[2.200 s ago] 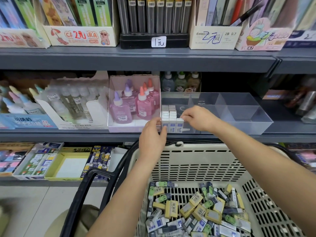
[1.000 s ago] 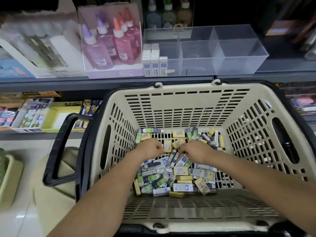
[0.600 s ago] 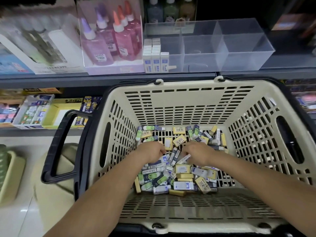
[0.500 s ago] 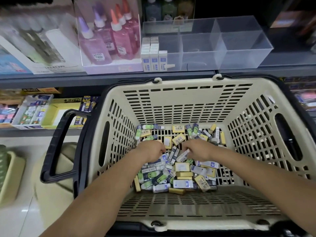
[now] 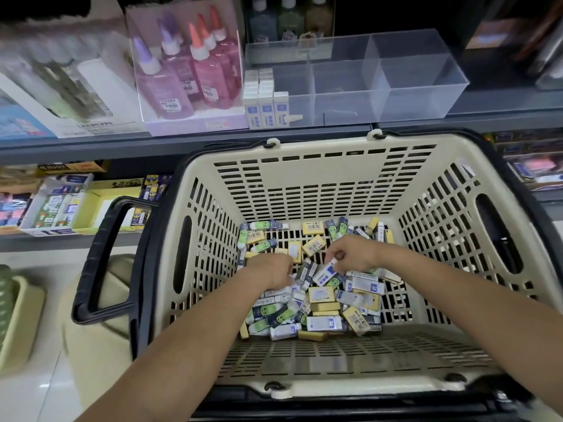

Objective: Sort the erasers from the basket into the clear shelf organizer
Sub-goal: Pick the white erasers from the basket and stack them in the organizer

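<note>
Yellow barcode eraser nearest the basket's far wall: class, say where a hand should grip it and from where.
Probably from above, pinching the yellow eraser by its long sides: it lies flat, barcode up, and the basket walls block sideways reach.

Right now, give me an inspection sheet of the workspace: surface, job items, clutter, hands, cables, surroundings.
Surface: grey shelf carries the clear organizer; the basket sits below and in front of it.
Job's things: loose erasers of mixed colours are piled on the basket floor; shelved erasers, white and blue, stand upright in the organizer's left compartment.
Clutter: box of pink glue bottles just left of the organizer.
Hands: left hand is down in the pile with its fingers hidden; right hand pinches the held eraser, white and blue, above the pile.
Cables: nothing seen.
Surroundings: stationery boxes on a lower shelf; black basket handle folded out to the left.
</note>
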`<state>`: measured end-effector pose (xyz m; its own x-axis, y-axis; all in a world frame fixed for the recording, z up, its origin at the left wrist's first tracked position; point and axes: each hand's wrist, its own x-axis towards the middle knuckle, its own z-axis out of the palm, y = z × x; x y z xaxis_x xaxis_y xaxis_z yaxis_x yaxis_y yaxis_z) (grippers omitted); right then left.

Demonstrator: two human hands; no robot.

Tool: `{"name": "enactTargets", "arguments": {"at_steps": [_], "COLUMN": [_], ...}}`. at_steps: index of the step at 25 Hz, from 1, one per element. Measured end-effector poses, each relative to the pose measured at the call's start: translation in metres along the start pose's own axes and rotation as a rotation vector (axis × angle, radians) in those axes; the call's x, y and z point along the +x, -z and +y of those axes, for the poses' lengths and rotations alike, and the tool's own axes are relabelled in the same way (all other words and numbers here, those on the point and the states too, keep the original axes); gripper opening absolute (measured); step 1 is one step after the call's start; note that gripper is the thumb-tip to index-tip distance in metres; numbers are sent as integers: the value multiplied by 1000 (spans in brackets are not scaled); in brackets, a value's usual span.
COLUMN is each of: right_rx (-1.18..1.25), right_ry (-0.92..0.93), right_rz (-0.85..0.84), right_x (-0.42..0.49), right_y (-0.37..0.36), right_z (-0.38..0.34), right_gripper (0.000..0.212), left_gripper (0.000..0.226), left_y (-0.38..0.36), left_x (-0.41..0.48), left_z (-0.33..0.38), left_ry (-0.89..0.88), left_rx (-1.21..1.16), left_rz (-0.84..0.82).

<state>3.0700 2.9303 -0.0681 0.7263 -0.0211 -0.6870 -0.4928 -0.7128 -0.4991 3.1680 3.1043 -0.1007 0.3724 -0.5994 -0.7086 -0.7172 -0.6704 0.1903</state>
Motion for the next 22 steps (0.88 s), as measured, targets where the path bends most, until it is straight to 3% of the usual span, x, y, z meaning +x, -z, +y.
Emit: {"name": "enactTargets", "arguments": {"at_steps": [6,12,18,22], "right_rx": [63,128,366,479], "right_ry": [-15,-27,62,91], "right_rz": [-27,-16,71,134], "right_x": [-2,-4,-3,-2], "right_y": [3,4,10,10], "right_z": [1,0,-7,-12], "right_gripper": [25,23,13,15], "left_gripper": [8,21,9,9], "left_y": [4,3,28,31], "left_x": [-2,-5,-14,-18], "left_z": [-11,-11,-3,13], "left_ry": [-58,-59,-59,-39], "left_rx": [-61,-45,-786,-1206], "left_rz": [39,70,235,-91]}}
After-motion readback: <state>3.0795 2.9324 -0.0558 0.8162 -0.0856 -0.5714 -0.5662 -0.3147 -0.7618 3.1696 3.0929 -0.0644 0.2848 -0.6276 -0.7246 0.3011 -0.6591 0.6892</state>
